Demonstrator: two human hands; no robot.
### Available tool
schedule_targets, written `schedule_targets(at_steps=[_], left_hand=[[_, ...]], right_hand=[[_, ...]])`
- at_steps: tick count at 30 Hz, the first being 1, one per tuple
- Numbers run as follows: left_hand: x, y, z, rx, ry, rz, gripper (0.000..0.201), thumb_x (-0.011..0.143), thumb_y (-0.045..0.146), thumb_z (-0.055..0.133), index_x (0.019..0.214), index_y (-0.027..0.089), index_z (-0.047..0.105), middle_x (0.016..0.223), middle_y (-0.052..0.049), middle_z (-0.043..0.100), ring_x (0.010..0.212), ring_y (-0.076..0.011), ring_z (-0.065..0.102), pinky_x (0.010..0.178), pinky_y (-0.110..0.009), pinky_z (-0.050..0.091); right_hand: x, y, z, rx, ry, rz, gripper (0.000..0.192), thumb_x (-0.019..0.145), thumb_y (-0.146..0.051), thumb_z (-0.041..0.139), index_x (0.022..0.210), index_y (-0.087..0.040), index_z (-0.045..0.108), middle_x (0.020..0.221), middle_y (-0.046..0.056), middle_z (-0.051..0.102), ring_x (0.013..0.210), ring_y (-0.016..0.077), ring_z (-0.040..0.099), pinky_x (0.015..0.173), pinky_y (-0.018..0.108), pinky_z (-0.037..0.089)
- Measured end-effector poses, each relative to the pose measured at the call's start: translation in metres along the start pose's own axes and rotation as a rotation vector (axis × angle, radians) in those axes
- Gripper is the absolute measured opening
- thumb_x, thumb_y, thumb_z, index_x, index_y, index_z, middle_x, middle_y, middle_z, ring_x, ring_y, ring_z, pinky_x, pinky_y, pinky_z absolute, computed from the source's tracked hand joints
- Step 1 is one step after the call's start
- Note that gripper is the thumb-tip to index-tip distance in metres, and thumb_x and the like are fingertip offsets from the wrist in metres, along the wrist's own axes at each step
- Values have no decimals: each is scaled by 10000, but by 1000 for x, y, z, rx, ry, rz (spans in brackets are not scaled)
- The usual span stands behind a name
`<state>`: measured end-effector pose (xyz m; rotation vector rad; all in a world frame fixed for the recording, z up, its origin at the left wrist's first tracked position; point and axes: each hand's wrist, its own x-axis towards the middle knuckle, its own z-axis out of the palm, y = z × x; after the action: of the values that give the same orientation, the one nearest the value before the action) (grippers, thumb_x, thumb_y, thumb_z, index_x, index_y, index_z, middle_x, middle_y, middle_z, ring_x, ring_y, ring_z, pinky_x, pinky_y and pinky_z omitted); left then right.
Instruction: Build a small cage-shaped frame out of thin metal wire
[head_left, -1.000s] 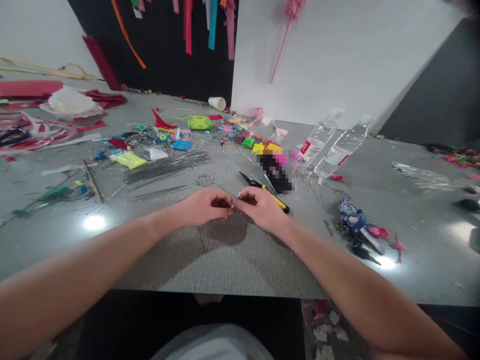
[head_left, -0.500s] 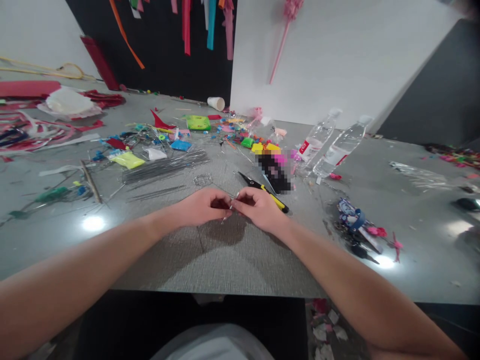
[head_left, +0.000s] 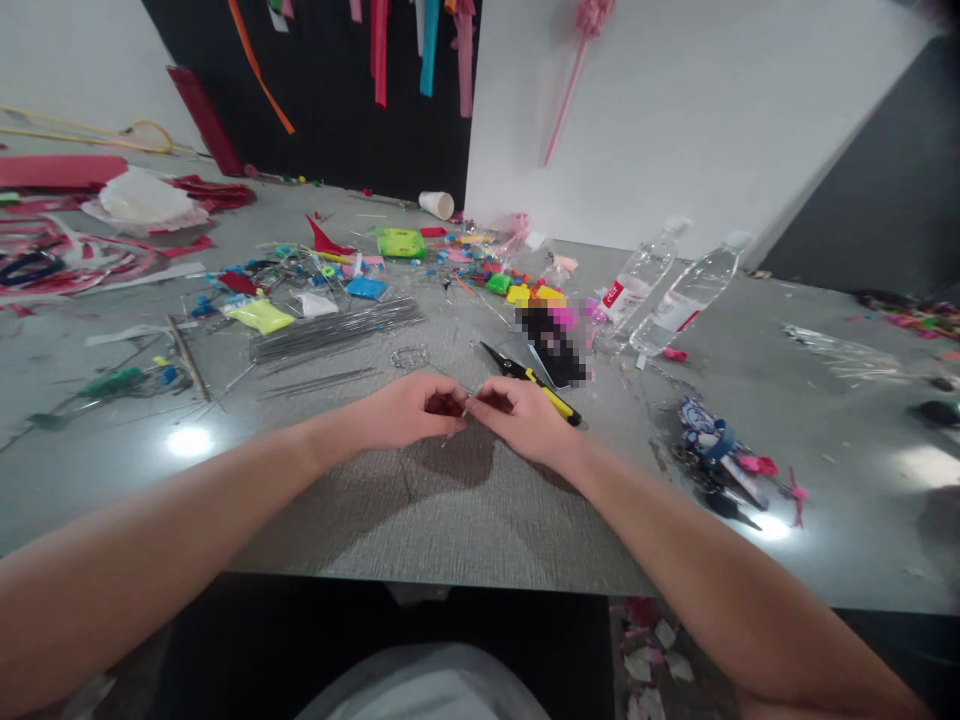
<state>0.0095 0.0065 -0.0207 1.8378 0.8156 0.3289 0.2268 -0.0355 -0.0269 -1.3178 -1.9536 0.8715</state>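
Observation:
My left hand (head_left: 421, 410) and my right hand (head_left: 521, 412) meet over the near middle of the table, fingertips almost touching. Both are closed in a pinch on a thin piece of wire (head_left: 466, 408), mostly hidden by the fingers. Just beyond and right of my right hand lie pliers with black and yellow handles (head_left: 559, 402). A small bent wire frame (head_left: 409, 357) rests on the table past my left hand. Farther left is a bundle of straight thin wires (head_left: 337, 330), with a few loose wires (head_left: 319, 382) nearer to me.
Two clear plastic bottles (head_left: 686, 300) stand at the right behind a pixelated dark object (head_left: 551, 345). Coloured clay packets, such as a yellow one (head_left: 261, 317), and small scraps cover the back of the table. A blue-and-white patterned item (head_left: 701, 425) lies to the right.
Both hands stay together on the wire, with only slight finger movement. The whole view has shifted a little, so things appear slightly farther right.

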Motion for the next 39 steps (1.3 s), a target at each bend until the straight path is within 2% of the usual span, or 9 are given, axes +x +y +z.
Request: schedule_targets(at_steps=[7, 13, 23, 30, 39], left_hand=[[0, -1, 0, -15, -11, 4, 219, 844, 321, 706, 990, 163, 662, 781, 9, 635, 696, -127, 558, 643, -261, 434], [0, 0, 0, 9, 2, 47, 208, 851, 339, 700, 971, 173, 663, 770, 14, 621, 695, -125, 558, 654, -259, 439], [0, 0, 0, 45, -5, 55, 191, 859, 355, 694, 912, 176, 655, 704, 31, 575, 642, -114, 515, 601, -241, 403], [-1, 5, 1, 21, -22, 34, 200, 896, 377, 650, 886, 178, 629, 720, 11, 638, 648, -122, 557, 603, -244, 429], [0, 5, 1, 21, -24, 30, 185, 895, 366, 648, 874, 184, 627, 704, 17, 641, 641, -120, 565, 598, -242, 424]], right_hand=[[0, 2, 0, 21, 3, 15, 337, 929, -488, 667, 760, -199, 623, 654, -35, 550, 614, 119, 461, 585, 282, 339], [-1, 2, 6, 220, 18, 56, 267, 883, -464, 725, 935, -220, 632, 794, -1, 668, 680, 144, 586, 628, 283, 447], [-1, 3, 5, 212, 26, 60, 272, 865, -472, 744, 881, -218, 647, 759, -5, 661, 662, 144, 590, 617, 286, 457], [-2, 1, 5, 190, 26, 51, 210, 892, -415, 702, 869, -215, 641, 727, -9, 643, 646, 140, 576, 609, 285, 447], [0, 1, 5, 170, 22, 42, 225, 895, -430, 688, 853, -217, 629, 736, -6, 646, 655, 141, 573, 614, 286, 446]])
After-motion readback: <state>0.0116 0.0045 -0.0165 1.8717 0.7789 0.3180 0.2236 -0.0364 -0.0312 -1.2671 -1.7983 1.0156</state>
